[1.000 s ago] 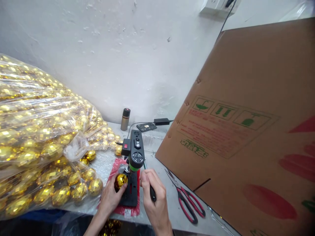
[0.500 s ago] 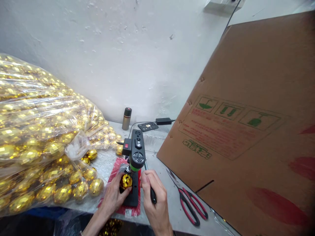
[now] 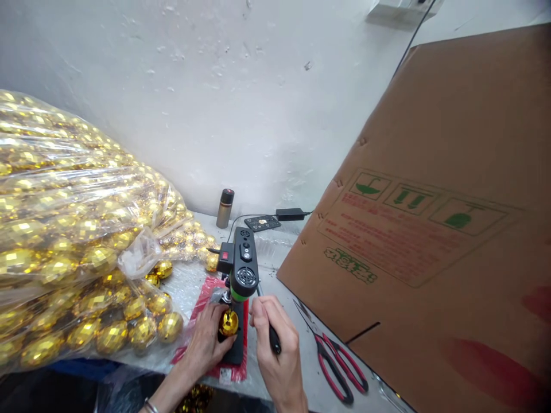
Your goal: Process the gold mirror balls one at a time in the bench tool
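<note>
A shiny gold mirror-faceted ball (image 3: 229, 323) sits under the chuck of a small black bench drill (image 3: 245, 261) with a green band. Fingers and thumb of my left hand (image 3: 210, 338) are closed around the ball from the left, keeping it on the black base (image 3: 233, 354). The drill's tip meets the top of the ball; whether it goes in I cannot tell. To the right of the drill, my right hand (image 3: 278, 350) is wrapped around the black grip of a lever (image 3: 274, 339).
A big clear bag of gold balls (image 3: 86, 229) fills the left side. Red-handled scissors (image 3: 340, 367) lie right of my right hand, before a large cardboard box (image 3: 408, 201). Behind stand a small bottle (image 3: 225, 208), a dark phone-like slab (image 3: 262, 222) and a power adapter (image 3: 290, 214).
The whole view has shifted slightly, so everything sits a little further right. The ball and my left hand are slightly nearer to me under the drill. Both hands keep their holds.
</note>
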### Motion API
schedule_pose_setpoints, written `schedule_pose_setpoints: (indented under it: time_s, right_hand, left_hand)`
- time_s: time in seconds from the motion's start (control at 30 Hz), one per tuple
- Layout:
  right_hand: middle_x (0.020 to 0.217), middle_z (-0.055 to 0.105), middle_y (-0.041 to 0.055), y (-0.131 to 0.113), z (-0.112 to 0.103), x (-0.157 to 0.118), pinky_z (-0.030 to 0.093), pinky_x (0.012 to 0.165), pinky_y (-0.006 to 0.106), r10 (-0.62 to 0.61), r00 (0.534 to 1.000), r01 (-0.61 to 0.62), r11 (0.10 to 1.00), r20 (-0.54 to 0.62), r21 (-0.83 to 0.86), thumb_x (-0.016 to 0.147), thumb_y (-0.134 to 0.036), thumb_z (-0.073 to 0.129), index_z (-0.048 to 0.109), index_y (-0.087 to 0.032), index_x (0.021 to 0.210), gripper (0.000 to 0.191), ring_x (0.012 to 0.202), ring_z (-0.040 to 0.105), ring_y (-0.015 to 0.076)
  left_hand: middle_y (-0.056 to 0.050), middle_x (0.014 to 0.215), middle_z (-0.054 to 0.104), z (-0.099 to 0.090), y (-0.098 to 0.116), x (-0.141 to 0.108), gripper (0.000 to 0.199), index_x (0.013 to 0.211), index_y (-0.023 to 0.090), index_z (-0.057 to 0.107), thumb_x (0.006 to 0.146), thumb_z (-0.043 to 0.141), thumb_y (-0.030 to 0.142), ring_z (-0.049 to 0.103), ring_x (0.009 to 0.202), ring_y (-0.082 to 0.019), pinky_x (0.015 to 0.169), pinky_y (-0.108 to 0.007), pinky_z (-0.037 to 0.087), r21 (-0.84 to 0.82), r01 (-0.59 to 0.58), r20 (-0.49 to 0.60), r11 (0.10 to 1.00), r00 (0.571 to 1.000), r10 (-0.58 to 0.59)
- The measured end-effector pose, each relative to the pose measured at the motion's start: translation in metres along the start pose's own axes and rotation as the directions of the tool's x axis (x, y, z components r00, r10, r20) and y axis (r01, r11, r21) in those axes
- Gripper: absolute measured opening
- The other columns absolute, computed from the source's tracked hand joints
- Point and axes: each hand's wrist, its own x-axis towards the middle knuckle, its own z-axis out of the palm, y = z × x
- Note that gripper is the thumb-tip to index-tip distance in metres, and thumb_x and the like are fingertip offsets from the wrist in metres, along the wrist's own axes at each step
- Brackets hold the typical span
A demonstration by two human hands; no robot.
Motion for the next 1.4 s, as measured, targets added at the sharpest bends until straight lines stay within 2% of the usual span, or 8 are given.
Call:
schedule_pose_setpoints:
  time_s: [0.23,0.47,0.63,0.8,1.0,1.13,1.4]
  right_hand:
    - [0.075,0.057,-0.001,0.003,-0.001,-0.007,0.047,0.062,0.017,-0.031,0.999,0.031,0.999,0.006,0.009,0.1,-0.008,0.045,0.053,-0.022,0.083,0.023,0.066,0.056,0.0096]
    - [0.077,0.056,0.0009,0.034,0.017,-0.043,0.044,0.058,0.022,-0.119,0.99,0.122,0.991,-0.07,0.052,0.098,-0.007,0.042,0.052,-0.021,0.083,0.023,0.065,0.056,0.0117]
    - [0.078,0.054,-0.0002,0.037,0.032,-0.061,0.044,0.063,0.025,0.004,0.986,0.006,0.998,-0.164,0.065,0.101,-0.012,0.04,0.05,-0.023,0.08,0.026,0.066,0.054,0.0124]
    - [0.076,0.055,-0.0002,0.03,0.038,-0.062,0.042,0.062,0.027,0.072,0.968,-0.056,0.996,-0.24,0.07,0.1,-0.012,0.043,0.05,-0.022,0.075,0.028,0.064,0.053,0.0133]
    - [0.076,0.058,-0.0003,0.036,0.038,-0.066,0.044,0.068,0.029,0.067,0.965,-0.057,0.997,-0.252,0.048,0.098,-0.012,0.046,0.053,-0.023,0.076,0.026,0.069,0.058,0.015]
    - [0.073,0.058,-0.0004,0.038,0.037,-0.066,0.045,0.064,0.029,0.051,0.969,-0.043,0.998,-0.241,0.039,0.096,-0.012,0.046,0.052,-0.023,0.073,0.026,0.064,0.058,0.0151]
    - [0.07,0.057,-0.0012,0.038,0.041,-0.065,0.047,0.068,0.031,0.035,0.956,-0.039,0.999,-0.291,-0.007,0.097,-0.011,0.045,0.051,-0.023,0.072,0.028,0.061,0.056,0.0143]
  left_hand:
    - [-0.017,0.123,0.07,0.005,0.002,-0.003,0.052,0.128,0.019,0.06,0.082,0.065,0.041,0.063,0.115,-0.038,0.101,-0.062,0.045,0.03,0.119,0.025,0.992,0.992,-0.12]
    - [-0.017,0.126,0.067,0.004,0.002,-0.006,0.051,0.132,0.018,0.058,0.086,0.06,0.041,0.058,0.117,-0.038,0.103,-0.061,0.042,0.025,0.128,0.08,0.991,0.988,-0.129]
    - [-0.017,0.124,0.067,0.007,-0.001,-0.009,0.051,0.133,0.018,0.059,0.087,0.06,0.041,0.057,0.114,-0.037,0.101,-0.06,0.043,0.037,0.118,0.088,0.992,0.989,-0.121]
    - [-0.016,0.123,0.068,0.008,-0.002,-0.01,0.051,0.132,0.02,0.061,0.085,0.062,0.042,0.059,0.113,-0.037,0.1,-0.058,0.046,0.03,0.118,0.065,0.993,0.991,-0.12]
    - [-0.017,0.124,0.067,0.01,-0.003,-0.011,0.054,0.134,0.02,0.06,0.084,0.064,0.042,0.058,0.114,-0.038,0.101,-0.061,0.045,0.013,0.142,0.064,0.99,0.988,-0.142]
    - [-0.017,0.124,0.066,0.011,-0.004,-0.011,0.054,0.133,0.019,0.06,0.085,0.064,0.043,0.058,0.114,-0.038,0.1,-0.06,0.044,0.005,0.138,0.061,0.99,0.989,-0.138]
    - [-0.017,0.123,0.065,0.009,-0.001,-0.009,0.056,0.134,0.018,0.059,0.085,0.064,0.045,0.058,0.113,-0.037,0.101,-0.06,0.044,0.005,0.15,0.083,0.989,0.985,-0.15]
